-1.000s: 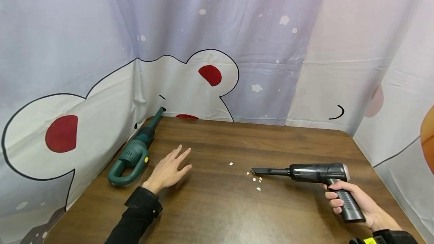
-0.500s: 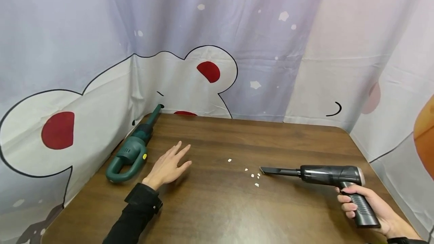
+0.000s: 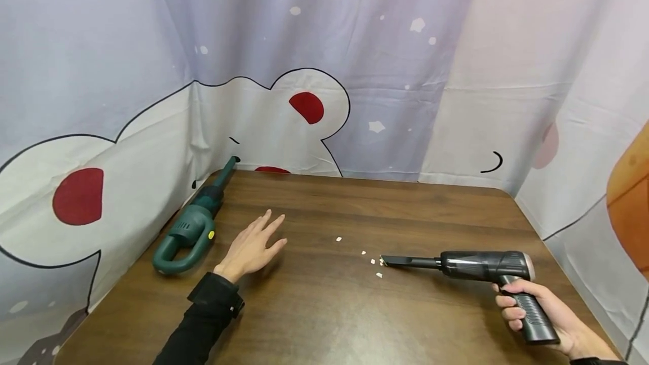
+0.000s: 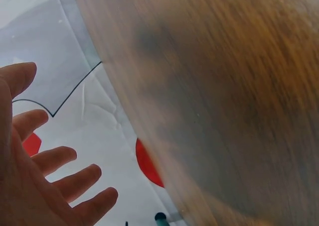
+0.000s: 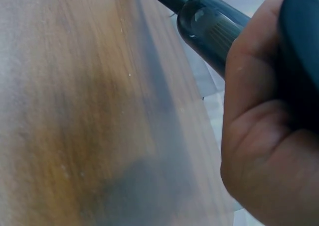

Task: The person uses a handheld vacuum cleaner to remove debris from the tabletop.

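Note:
My right hand [image 3: 537, 311] grips the handle of a black handheld vacuum cleaner [image 3: 484, 265]. Its flat nozzle points left, the tip right beside several small white scraps [image 3: 379, 275] on the table. In the right wrist view the fingers wrap the handle, and the vacuum's clear dust cup [image 5: 212, 29] shows at the top; the nozzle tip is cut off there. My left hand [image 3: 250, 249] is spread with straight fingers over the table's left part, holding nothing. The left wrist view shows the same hand [image 4: 45, 176] with fingers apart.
A green garden blower-like tool [image 3: 190, 224] with a loop handle lies along the left edge of the brown wooden table [image 3: 304, 308]. A printed cloth curtain [image 3: 380, 72] hangs behind and on both sides of the table.
The vacuum first shifted right, away from the scraps, then came back left so that its nozzle meets the nearest ones. The left hand stays in place. The view has shifted slightly.

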The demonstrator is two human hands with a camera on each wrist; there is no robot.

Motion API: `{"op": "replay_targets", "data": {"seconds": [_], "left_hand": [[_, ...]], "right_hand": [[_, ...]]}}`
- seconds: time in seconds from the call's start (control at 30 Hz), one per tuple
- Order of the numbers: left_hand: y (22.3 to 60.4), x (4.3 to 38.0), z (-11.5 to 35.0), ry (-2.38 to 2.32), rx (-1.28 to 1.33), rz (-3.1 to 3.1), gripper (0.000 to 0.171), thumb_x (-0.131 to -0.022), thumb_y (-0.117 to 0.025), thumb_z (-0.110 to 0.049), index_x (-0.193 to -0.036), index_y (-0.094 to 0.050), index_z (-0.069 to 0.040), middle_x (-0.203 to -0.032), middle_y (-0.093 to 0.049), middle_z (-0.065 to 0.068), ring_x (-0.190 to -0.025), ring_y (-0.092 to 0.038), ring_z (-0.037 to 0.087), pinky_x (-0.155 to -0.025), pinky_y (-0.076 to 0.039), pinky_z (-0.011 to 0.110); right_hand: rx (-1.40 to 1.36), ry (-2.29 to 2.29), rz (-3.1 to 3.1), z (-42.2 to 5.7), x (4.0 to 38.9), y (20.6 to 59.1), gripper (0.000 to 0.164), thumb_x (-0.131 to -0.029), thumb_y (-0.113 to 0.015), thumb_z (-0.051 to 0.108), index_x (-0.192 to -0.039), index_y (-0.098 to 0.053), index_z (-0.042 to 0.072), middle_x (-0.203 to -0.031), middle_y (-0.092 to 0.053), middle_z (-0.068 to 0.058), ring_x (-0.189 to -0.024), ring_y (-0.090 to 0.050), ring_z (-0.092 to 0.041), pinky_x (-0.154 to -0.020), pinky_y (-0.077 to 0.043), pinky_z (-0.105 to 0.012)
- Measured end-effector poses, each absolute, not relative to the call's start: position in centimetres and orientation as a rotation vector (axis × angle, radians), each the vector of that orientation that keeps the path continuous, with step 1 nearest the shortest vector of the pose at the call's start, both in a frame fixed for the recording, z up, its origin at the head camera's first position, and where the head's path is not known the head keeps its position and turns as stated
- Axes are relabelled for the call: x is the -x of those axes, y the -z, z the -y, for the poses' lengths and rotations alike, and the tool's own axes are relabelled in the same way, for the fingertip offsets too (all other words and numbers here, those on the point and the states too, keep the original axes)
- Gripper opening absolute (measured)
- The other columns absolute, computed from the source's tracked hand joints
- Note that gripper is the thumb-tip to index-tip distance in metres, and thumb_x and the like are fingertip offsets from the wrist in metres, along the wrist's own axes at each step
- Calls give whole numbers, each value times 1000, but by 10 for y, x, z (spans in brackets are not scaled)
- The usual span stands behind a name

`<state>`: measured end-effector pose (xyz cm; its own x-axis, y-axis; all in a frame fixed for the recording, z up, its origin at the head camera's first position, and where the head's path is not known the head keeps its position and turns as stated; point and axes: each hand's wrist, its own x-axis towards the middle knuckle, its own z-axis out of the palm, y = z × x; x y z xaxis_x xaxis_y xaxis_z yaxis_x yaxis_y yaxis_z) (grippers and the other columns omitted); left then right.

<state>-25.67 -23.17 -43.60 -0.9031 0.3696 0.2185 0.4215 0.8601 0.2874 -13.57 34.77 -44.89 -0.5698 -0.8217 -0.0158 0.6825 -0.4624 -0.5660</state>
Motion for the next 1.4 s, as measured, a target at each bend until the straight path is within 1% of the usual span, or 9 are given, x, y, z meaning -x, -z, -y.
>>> {"op": "replay_targets", "data": {"seconds": [0.43,0.57,0.67,0.8,0.9,1.1,1.23,1.3,1.4], "left_hand": [[439,256,231,499,611,2897,64,-102,-57,-43,-157,-41,-14,-161,-30,25,-142,-37,48,-106,-37,65],[441,255,233,504,616,2890,64,-102,-57,-43,-157,-41,-14,-161,-30,26,-142,-37,49,-106,-38,65],[440,254,235,508,610,2886,63,-102,-57,-43,-156,-42,-14,-161,-30,26,-142,-37,49,-106,-37,66],[440,254,235,515,607,2880,63,-102,-58,-41,-156,-43,-13,-160,-31,26,-142,-37,49,-106,-37,66],[441,254,234,519,618,2872,63,-102,-58,-42,-156,-43,-13,-160,-31,26,-142,-37,49,-105,-38,66],[443,255,235,518,633,2870,63,-102,-57,-43,-156,-43,-13,-160,-31,26,-142,-37,49,-106,-38,65],[442,253,237,514,633,2869,62,-102,-57,-42,-155,-43,-12,-160,-32,27,-141,-38,49,-106,-38,65],[441,253,238,512,624,2864,62,-102,-57,-42,-155,-44,-12,-159,-32,27,-141,-38,49,-105,-38,65],[440,253,238,510,624,2852,62,-102,-57,-42,-155,-44,-12,-159,-32,27,-141,-38,49,-105,-38,66]], "right_hand": [[334,2103,-641,-340,131,449,38,-105,-20,14,-125,-51,8,-96,-46,1,-81,-42,-8,-83,-48,-24],[371,2099,-649,-341,130,450,39,-106,-17,15,-126,-50,8,-96,-45,2,-82,-42,-7,-83,-47,-23],[395,2090,-648,-343,128,451,41,-106,-15,15,-126,-50,9,-96,-45,2,-82,-40,-7,-82,-44,-21],[399,2088,-642,-342,125,452,41,-106,-16,15,-127,-51,9,-97,-45,3,-81,-40,-7,-80,-41,-20],[406,2087,-660,-341,122,453,42,-106,-16,14,-127,-52,10,-97,-46,3,-81,-40,-7,-80,-40,-20],[435,2087,-730,-341,123,454,47,-105,-13,11,-127,-54,11,-97,-47,2,-80,-41,-8,-81,-44,-21],[441,2084,-893,-342,121,452,47,-105,-10,7,-123,-54,11,-96,-48,1,-80,-45,-10,-81,-49,-26],[455,2078,-1099,-340,120,448,43,-106,-14,4,-118,-55,7,-91,-50,-1,-76,-47,-13,-77,-51,-27],[545,2004,-1605,-331,116,437,29,-105,-26,-3,-105,-55,-1,-75,-48,-11,-62,-47,-22,-63,-53,-32]]}}
